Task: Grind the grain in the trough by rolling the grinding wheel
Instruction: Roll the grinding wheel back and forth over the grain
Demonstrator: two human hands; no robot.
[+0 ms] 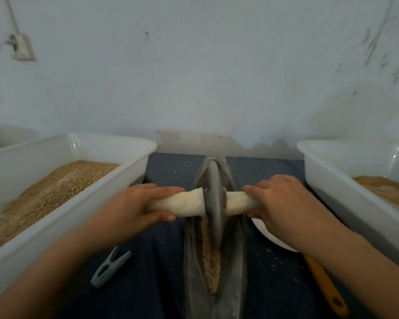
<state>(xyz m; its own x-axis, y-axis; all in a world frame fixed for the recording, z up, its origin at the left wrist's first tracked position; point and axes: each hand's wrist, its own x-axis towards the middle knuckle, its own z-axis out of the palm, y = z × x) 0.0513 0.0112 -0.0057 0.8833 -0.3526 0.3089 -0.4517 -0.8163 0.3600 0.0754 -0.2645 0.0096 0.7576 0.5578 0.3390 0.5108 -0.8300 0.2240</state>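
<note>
A narrow, boat-shaped grey metal trough (pixel 237 268) lies lengthwise on the dark blue cloth in front of me. Crushed brown grain (pixel 212 261) fills its groove at the near end. A grey grinding wheel (pixel 214 203) stands upright in the groove, near the middle of the trough. A cloth-wrapped white axle handle (pixel 182 203) sticks out of the wheel on both sides. My left hand (pixel 134 203) grips the left end of the handle. My right hand (pixel 283 203) grips the right end.
A white plastic tub (pixel 115 187) of brown grain stands at the left, and another white tub (pixel 327 180) with grain at the right. A grey-green clothespin (pixel 110 268) lies left of the trough. A white bowl (pixel 267 236) and an orange handle (pixel 325 286) lie under my right forearm. A wall stands close behind.
</note>
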